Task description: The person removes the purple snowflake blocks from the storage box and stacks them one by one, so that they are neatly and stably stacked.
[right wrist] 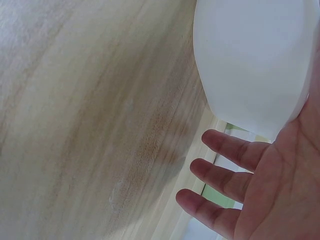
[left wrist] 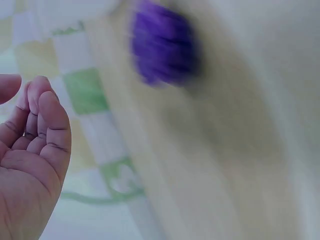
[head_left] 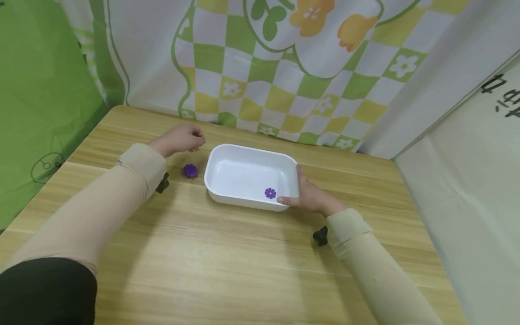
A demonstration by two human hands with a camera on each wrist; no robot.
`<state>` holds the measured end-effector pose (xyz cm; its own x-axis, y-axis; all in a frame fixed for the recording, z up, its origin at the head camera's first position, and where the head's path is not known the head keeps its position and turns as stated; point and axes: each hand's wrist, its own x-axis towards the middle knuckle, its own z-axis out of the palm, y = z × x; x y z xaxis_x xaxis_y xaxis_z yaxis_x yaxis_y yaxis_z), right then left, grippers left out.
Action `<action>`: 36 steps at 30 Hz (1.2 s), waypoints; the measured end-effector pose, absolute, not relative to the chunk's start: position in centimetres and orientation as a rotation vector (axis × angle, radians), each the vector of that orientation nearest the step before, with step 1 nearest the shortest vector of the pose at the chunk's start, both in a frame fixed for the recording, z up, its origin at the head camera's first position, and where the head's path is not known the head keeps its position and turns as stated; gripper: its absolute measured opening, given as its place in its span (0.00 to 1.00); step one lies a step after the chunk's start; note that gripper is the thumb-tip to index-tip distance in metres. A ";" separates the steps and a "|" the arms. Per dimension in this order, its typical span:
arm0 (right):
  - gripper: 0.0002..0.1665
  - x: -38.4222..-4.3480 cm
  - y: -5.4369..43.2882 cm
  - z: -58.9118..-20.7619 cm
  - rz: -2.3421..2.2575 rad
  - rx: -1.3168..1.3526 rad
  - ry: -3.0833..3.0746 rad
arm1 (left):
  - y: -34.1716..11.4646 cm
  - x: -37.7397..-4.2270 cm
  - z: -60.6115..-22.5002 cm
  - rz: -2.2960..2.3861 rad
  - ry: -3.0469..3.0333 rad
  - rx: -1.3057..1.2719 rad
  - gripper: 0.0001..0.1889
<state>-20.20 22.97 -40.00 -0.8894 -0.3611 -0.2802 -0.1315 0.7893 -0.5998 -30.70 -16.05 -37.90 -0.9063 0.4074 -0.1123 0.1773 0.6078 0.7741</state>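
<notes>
A white rectangular plastic basin (head_left: pixel 248 174) is at the middle of the wooden table. My right hand (head_left: pixel 310 194) holds its right end, thumb over the near rim; in the right wrist view, three fingers (right wrist: pixel 222 182) of that hand stretch out beside the basin's outer wall (right wrist: pixel 255 60). Inside the basin, near its right front corner, lies a purple notched plastic disc (head_left: pixel 270 193). Left of the basin sits a thicker purple notched piece (head_left: pixel 190 170), blurred in the left wrist view. Just behind that piece hovers my left hand (head_left: pixel 183 139), fingers loosely bent and holding nothing.
The wooden table (head_left: pixel 203 266) reaches back to a checkered flowered curtain (head_left: pixel 280 85). Green cloth (head_left: pixel 40 99) hangs at the left, and a pale panel with dark writing (head_left: pixel 467 171) stands along the right side.
</notes>
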 end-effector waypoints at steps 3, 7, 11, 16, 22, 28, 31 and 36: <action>0.78 -20.1 22.9 -40.0 -0.822 -0.362 2.593 | -13.8 -31.4 -36.6 1.180 2.537 0.521 0.11; 0.78 -20.1 23.0 -39.9 -0.820 -0.366 2.599 | -10.1 -31.8 -35.0 1.131 2.509 0.591 0.12; 0.78 -20.2 23.2 -40.0 -0.839 -0.362 2.597 | -5.8 -31.3 -33.8 1.043 2.478 0.689 0.09; 0.78 -20.2 23.3 -40.2 -0.847 -0.344 2.596 | -1.5 -30.9 -33.5 0.921 2.387 0.773 0.11; 0.78 -20.2 23.2 -40.5 -0.859 -0.365 2.584 | 1.6 -30.5 -34.5 0.822 2.298 0.785 0.10; 0.76 -20.0 23.4 -40.7 -0.875 -0.389 2.591 | 3.9 -29.9 -36.9 0.681 2.246 0.819 0.06; 0.76 -20.1 23.5 -40.8 -0.848 -0.390 2.597 | 4.9 -29.7 -38.1 0.556 2.254 0.830 0.03; 0.78 -20.2 23.5 -40.6 -0.808 -0.375 2.605 | 5.6 -29.4 -39.3 0.363 2.294 0.831 0.07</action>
